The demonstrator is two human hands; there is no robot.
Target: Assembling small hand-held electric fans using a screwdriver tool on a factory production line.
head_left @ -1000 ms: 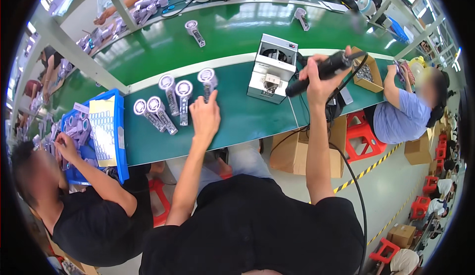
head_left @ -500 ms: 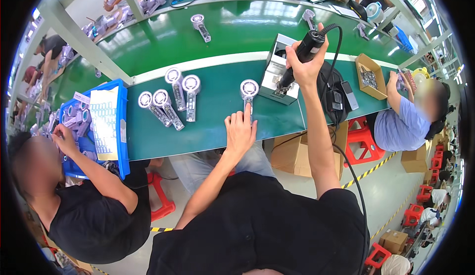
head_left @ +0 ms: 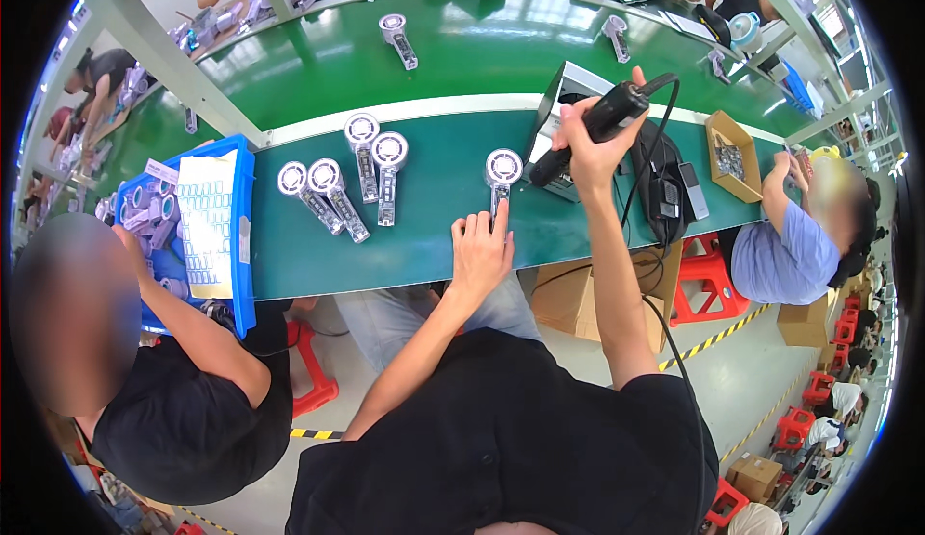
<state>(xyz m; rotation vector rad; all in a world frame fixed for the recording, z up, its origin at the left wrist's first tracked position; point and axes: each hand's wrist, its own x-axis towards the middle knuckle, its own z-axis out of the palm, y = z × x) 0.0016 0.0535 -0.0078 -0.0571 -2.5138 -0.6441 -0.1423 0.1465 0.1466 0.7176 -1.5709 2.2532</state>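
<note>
My right hand (head_left: 595,157) is wrapped round a black corded electric screwdriver (head_left: 614,111), tilted with its lower end pointing down and left. That end is beside the round head of a handheld fan (head_left: 504,166), in front of an open box-shaped metal device (head_left: 576,82); whether its tip touches anything I cannot make out. The fan lies face up on the green bench, its open handle showing inner parts. My left hand (head_left: 480,254) holds the lower end of this handle, index finger laid along it. Several similar fans (head_left: 388,150) lie in a group to the left.
On the left stands a blue bin (head_left: 245,246) of purple parts with a printed sheet, a co-worker beside it. Rightward are a black corded unit (head_left: 665,193) and a cardboard tray (head_left: 737,174) of small parts. Fans lie on the green belt (head_left: 482,63) beyond.
The screwdriver in my right hand has moved left, away from the metal device and toward the fan's head. My left hand stays on the fan handle. The view has shifted slightly.
</note>
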